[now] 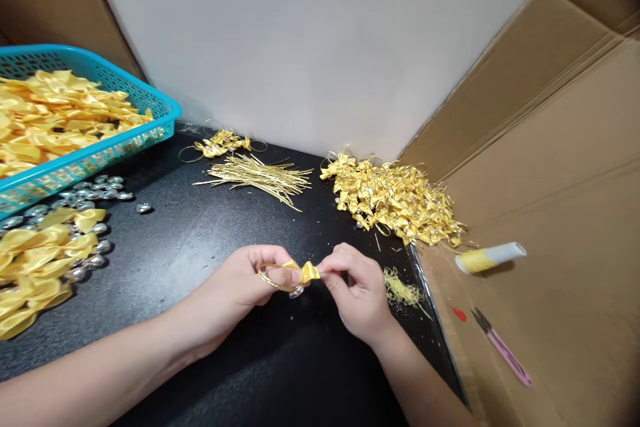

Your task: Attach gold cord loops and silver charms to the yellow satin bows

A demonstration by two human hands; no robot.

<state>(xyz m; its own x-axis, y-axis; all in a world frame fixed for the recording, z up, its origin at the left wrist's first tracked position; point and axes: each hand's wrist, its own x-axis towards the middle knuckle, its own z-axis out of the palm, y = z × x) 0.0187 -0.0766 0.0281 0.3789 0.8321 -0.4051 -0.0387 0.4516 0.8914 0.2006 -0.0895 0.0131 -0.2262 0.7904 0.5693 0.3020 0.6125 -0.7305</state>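
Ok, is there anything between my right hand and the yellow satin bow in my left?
Nothing visible. Your right hand is pinched right at the right end of the yellow satin bow. The gold loop is over by your left hand, and the silver bead sits below the bow, so neither blocks it.

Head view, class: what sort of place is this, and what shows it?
Probably a handcraft workstation: a turquoise basket of yellow ribbon pieces, a pile of gold strands, and pink-handled snips.

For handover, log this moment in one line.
left fingers: holding bow, gold loop; right fingers: pinching bow's right edge; bead: below left fingers
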